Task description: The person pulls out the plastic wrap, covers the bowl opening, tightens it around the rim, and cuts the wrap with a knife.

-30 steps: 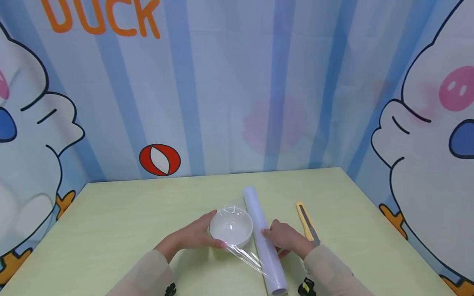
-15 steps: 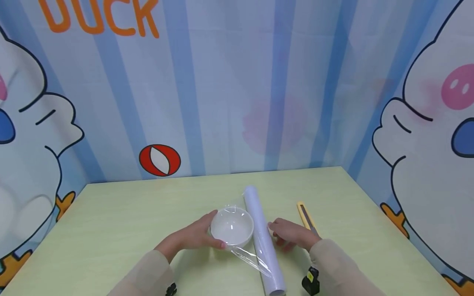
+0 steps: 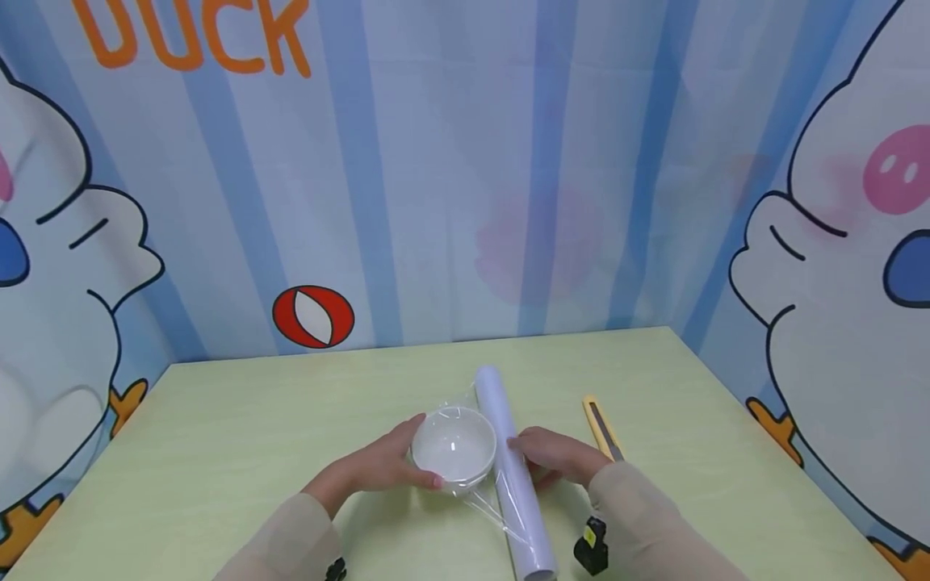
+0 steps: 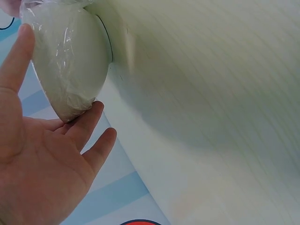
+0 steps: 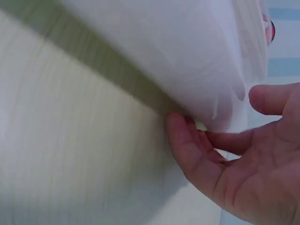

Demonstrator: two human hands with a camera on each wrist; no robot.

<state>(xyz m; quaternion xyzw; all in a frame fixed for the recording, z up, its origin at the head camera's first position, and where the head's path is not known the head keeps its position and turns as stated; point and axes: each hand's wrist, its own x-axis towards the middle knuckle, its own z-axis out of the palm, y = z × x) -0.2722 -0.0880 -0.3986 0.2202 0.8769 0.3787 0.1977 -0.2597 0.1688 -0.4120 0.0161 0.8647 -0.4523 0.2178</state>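
A white bowl (image 3: 454, 448) covered with clear film stands on the pale green table (image 3: 254, 428). My left hand (image 3: 388, 464) cups its left side, thumb at the rim and straight fingers against the wall. The left wrist view shows the film-wrapped bowl (image 4: 70, 61) touched by the fingertips of that spread hand (image 4: 47, 154). A long white roll of cling film (image 3: 512, 476) lies right beside the bowl, a strip of film (image 3: 490, 507) running from it to the bowl. My right hand (image 3: 548, 456) holds the roll's middle. Its fingers (image 5: 180, 136) are tucked under the roll (image 5: 164, 47), the thumb above.
A yellow utility knife (image 3: 601, 428) lies on the table just right of my right hand. Cartoon-printed backdrop walls (image 3: 465, 177) close off the table at the back and both sides. A black wrist camera (image 3: 590, 549) sits on my right sleeve.
My right hand has come back onto the roll and pushed it left, against the bowl. The left hand and bowl have stayed put.
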